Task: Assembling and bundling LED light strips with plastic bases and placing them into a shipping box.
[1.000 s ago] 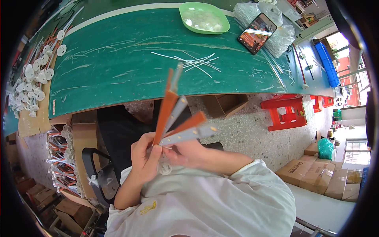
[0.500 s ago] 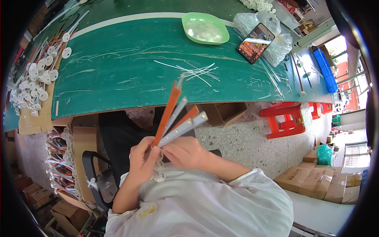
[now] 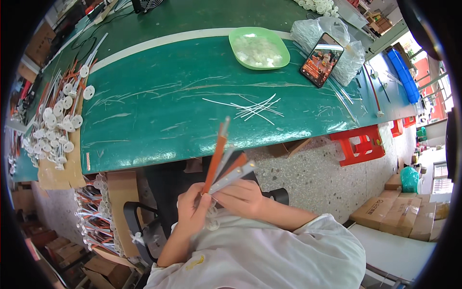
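My left hand (image 3: 191, 212) and my right hand (image 3: 240, 197) pinch together the lower ends of a fan of orange and white tubes (image 3: 224, 159), in front of the green table (image 3: 159, 115). Loose white thin tubes (image 3: 250, 107) lie on this table, near a green bowl (image 3: 259, 48).

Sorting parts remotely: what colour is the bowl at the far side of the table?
The bowl is light green, holding whitish pieces; it shows in the head view.
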`<action>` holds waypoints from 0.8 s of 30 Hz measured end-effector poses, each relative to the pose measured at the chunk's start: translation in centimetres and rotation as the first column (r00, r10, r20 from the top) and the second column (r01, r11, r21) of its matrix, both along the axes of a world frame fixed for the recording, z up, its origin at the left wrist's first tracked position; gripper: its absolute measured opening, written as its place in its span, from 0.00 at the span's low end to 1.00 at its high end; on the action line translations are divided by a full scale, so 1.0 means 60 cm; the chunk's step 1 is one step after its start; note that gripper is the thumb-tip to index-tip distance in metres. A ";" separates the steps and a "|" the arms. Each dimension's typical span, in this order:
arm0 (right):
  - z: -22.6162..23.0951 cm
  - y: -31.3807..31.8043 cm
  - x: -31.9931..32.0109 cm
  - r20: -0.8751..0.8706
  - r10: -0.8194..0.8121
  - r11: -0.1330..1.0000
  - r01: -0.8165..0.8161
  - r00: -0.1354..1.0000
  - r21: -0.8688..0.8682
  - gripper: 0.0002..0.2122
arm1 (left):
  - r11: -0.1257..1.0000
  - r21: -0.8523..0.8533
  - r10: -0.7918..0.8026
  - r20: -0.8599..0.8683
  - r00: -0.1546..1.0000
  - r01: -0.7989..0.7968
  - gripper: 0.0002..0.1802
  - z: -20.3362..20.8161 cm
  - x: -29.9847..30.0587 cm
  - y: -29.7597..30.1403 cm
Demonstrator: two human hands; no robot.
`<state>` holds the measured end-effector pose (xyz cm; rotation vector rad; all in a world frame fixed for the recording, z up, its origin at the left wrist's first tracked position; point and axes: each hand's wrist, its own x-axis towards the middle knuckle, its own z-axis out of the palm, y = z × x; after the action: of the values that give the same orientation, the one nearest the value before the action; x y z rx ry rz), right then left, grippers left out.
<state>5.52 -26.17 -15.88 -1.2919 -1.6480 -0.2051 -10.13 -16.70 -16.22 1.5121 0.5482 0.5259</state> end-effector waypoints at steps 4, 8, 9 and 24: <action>0.007 0.006 -0.016 0.006 -0.040 0.999 0.040 0.999 -0.017 0.11 | 0.998 -0.015 -0.065 -0.009 0.998 0.064 0.11 -0.006 -0.004 0.020; 0.021 0.004 -0.054 -0.508 -0.158 0.943 -0.022 0.847 -0.331 0.05 | 0.989 0.032 -0.146 0.039 0.989 0.144 0.11 0.006 -0.010 0.035; 0.022 0.001 -0.062 -0.673 -0.200 0.920 -0.099 0.712 -0.379 0.05 | 0.982 0.077 -0.179 0.085 0.980 0.173 0.11 0.008 -0.014 0.036; 0.027 -0.019 -0.070 0.021 -0.279 0.960 0.279 0.960 0.013 0.13 | 0.926 -0.240 -0.273 0.102 0.957 0.290 0.13 0.000 -0.022 0.026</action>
<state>1.35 -27.33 -14.24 -1.5173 -1.4764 -0.3984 -11.45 -15.15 -16.24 1.2958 0.3235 0.2691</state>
